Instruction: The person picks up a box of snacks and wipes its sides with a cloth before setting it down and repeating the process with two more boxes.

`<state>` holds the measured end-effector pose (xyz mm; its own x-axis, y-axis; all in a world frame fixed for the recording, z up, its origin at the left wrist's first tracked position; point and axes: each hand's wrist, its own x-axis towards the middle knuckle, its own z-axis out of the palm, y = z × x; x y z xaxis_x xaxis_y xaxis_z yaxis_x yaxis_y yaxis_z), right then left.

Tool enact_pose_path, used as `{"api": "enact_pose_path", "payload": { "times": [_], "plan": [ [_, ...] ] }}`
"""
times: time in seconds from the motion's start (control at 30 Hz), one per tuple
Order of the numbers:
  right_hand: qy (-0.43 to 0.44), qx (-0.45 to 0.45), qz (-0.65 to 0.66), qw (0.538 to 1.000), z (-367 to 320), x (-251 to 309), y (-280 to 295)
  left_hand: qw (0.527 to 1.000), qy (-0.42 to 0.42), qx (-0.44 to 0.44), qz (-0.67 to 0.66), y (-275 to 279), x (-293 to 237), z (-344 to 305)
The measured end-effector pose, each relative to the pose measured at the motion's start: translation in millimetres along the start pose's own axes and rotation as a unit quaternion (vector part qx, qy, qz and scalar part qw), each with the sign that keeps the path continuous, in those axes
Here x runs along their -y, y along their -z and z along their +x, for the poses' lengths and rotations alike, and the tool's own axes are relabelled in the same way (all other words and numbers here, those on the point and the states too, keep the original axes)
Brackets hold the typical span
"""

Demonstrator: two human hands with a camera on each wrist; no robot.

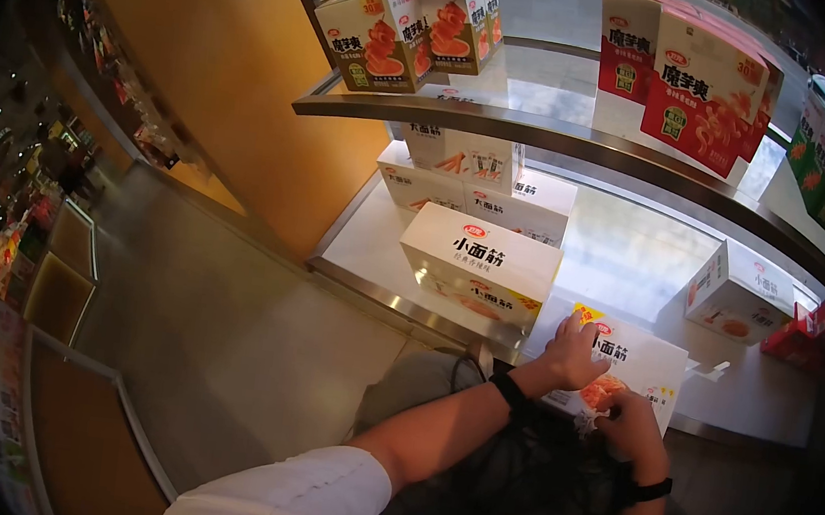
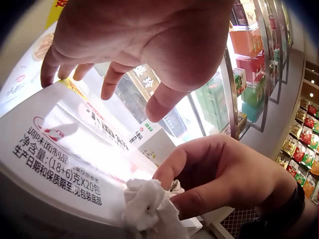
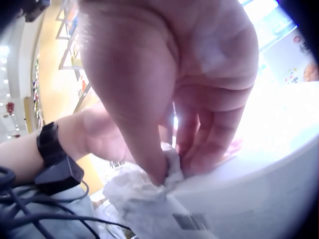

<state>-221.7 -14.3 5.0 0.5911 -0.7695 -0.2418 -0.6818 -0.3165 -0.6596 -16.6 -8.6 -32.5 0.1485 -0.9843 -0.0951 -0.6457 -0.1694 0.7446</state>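
A white carton (image 1: 662, 356) with dark lettering and a picture of red food stands in front of the person at the lower shelf's edge. My left hand (image 1: 571, 357) lies over its left side, fingers extended and spread, fingertips at the yellow corner. In the left wrist view the palm of that hand arches above the carton's printed face. My right hand (image 1: 633, 432) pinches a crumpled white tissue (image 2: 148, 205) between thumb and fingers, against the carton's near edge. Part of the tissue hangs down over the side in the right wrist view.
To the left on the lower shelf sits a similar white carton (image 1: 480, 265), with several more stacked behind it. Another white carton (image 1: 743, 292) stands at the right. The upper shelf's metal edge (image 1: 546, 131) runs above, carrying brown boxes (image 1: 375, 37) and red boxes (image 1: 701, 97).
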Motion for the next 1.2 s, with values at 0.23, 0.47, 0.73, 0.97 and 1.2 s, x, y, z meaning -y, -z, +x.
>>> {"api": "enact_pose_path", "payload": {
  "times": [0.23,0.47,0.73,0.97,1.2],
  "plan": [
    [0.193,-0.051,0.053,0.978,16.7,25.6,-30.1,0.999,-0.023,-0.018,0.029,-5.8,6.7,2.4],
    [0.106,-0.069,0.069,0.99,7.9,19.5,-11.5,0.999,-0.034,-0.012,0.033,-3.6,9.7,2.2],
    [-0.079,-0.196,-0.007,0.977,3.7,-35.8,23.7,1.0,-0.012,0.003,0.005,2.1,12.2,2.7],
    [-0.188,-0.254,0.001,0.949,-0.4,-62.3,36.8,0.994,0.044,0.001,-0.095,17.4,4.1,4.9],
    [-0.225,-0.236,0.023,0.945,17.3,-77.7,27.4,0.984,0.061,-0.001,-0.166,11.1,11.7,17.4]
  ]
}}
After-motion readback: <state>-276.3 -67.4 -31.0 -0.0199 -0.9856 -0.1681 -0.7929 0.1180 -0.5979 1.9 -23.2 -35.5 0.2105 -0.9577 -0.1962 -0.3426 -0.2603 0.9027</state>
